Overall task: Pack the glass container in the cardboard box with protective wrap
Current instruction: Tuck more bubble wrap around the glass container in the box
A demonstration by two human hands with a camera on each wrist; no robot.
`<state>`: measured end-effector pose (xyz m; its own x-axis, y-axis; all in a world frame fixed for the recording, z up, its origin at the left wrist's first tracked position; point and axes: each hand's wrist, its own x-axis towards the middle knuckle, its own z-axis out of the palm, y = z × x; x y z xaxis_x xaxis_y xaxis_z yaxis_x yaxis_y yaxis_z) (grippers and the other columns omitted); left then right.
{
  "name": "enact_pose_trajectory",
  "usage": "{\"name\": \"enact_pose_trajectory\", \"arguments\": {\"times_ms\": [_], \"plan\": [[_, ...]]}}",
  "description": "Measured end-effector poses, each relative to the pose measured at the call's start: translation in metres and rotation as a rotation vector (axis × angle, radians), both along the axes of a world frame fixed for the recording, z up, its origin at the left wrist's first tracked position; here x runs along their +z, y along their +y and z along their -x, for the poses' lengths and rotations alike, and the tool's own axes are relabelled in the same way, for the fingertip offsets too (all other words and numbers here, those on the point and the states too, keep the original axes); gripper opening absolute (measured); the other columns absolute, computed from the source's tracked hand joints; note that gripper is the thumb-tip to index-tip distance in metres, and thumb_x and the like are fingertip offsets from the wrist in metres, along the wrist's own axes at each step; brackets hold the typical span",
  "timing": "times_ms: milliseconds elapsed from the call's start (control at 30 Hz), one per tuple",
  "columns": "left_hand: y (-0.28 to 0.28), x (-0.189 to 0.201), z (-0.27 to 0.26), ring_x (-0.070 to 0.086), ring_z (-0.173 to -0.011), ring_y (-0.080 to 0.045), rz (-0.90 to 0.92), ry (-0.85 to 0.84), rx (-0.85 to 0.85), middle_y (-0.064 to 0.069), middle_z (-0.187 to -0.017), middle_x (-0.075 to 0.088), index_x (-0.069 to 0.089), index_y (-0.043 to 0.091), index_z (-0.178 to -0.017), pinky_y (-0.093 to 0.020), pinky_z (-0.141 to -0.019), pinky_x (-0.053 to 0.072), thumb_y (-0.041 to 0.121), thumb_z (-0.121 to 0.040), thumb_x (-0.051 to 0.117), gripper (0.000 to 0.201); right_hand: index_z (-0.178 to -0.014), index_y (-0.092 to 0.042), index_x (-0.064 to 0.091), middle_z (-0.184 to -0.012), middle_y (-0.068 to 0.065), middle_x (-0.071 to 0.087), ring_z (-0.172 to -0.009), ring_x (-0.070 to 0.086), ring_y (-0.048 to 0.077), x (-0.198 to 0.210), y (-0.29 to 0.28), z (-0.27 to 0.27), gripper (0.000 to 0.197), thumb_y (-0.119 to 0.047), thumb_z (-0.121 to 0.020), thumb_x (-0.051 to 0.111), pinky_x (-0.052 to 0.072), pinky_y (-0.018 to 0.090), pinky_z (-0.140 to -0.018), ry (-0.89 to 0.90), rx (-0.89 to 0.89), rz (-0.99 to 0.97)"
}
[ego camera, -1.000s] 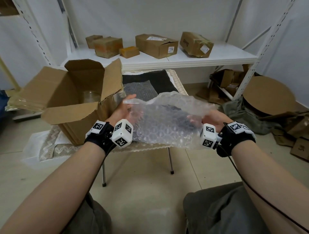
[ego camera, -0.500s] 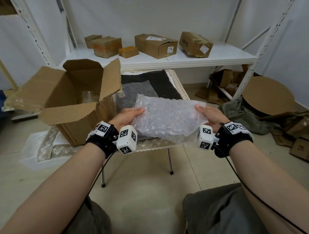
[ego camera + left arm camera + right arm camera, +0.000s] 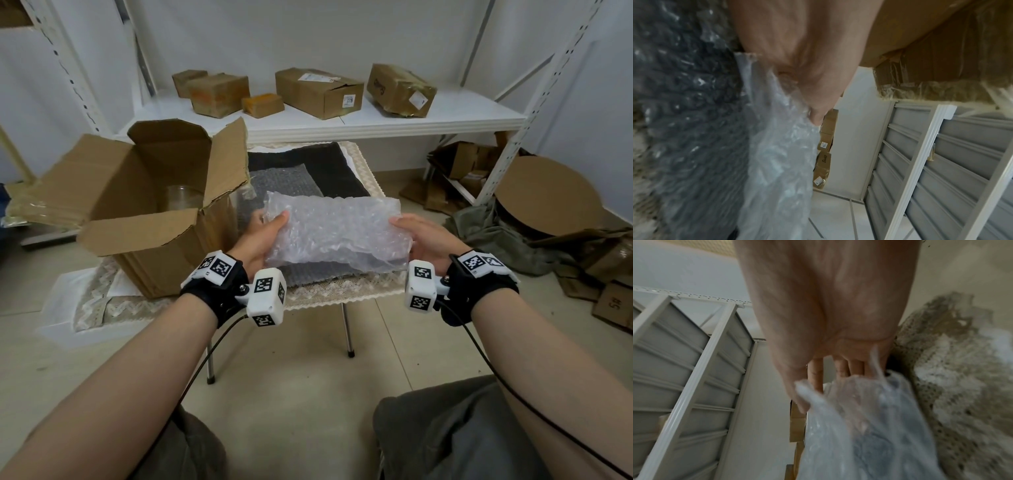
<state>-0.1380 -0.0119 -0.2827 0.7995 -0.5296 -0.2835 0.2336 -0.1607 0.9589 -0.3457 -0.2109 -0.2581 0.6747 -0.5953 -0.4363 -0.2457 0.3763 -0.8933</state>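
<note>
Fingers of the left hand [image 3: 262, 236] curled round the left edge of the folded bubble wrap sheet [image 3: 334, 233], thumb on top. The right hand [image 3: 423, 240] gripped the right edge the same way — thumb over, fingers beneath. The sheet hung above the small table [image 3: 342, 291]. The glass container [image 3: 180, 197] stood inside the open cardboard box [image 3: 150, 219] — just left of the sheet.
</note>
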Motion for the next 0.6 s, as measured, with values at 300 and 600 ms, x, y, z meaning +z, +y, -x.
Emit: {"name": "enact_pose_trajectory", "arguments": {"times_ms": [300, 600], "plan": [[-0.0019, -0.0033, -0.0074, 0.065, -0.100, -0.025, -0.011, -0.006, 0.029, -0.010, -0.123, 0.061, 0.051, 0.014, -0.126, -0.036, -0.077, 0.059, 0.036, -0.086, 0.072, 0.050, -0.120, 0.000, 0.062, -0.112, 0.018, 0.070, -0.095, 0.069, 0.029, 0.0012, 0.0006, -0.0019, 0.031, -0.010, -0.091, 0.065, 0.057, 0.040, -0.082, -0.008, -0.058, 0.023], [-0.0017, 0.0035, -0.0084, 0.065, -0.066, -0.015, -0.062, 0.015, -0.015, -0.007, -0.089, 0.067, 0.058, 0.015, -0.086, -0.020, -0.051, 0.053, 0.028, -0.096, 0.060, 0.017, -0.109, -0.002, 0.065, -0.117, 0.021, 0.068, -0.109, 0.065, 0.036, 0.0023, 0.0026, -0.0025, 0.019, -0.012, -0.093, 0.063, 0.049, 0.054, -0.098, -0.001, -0.124, 0.011]]}}
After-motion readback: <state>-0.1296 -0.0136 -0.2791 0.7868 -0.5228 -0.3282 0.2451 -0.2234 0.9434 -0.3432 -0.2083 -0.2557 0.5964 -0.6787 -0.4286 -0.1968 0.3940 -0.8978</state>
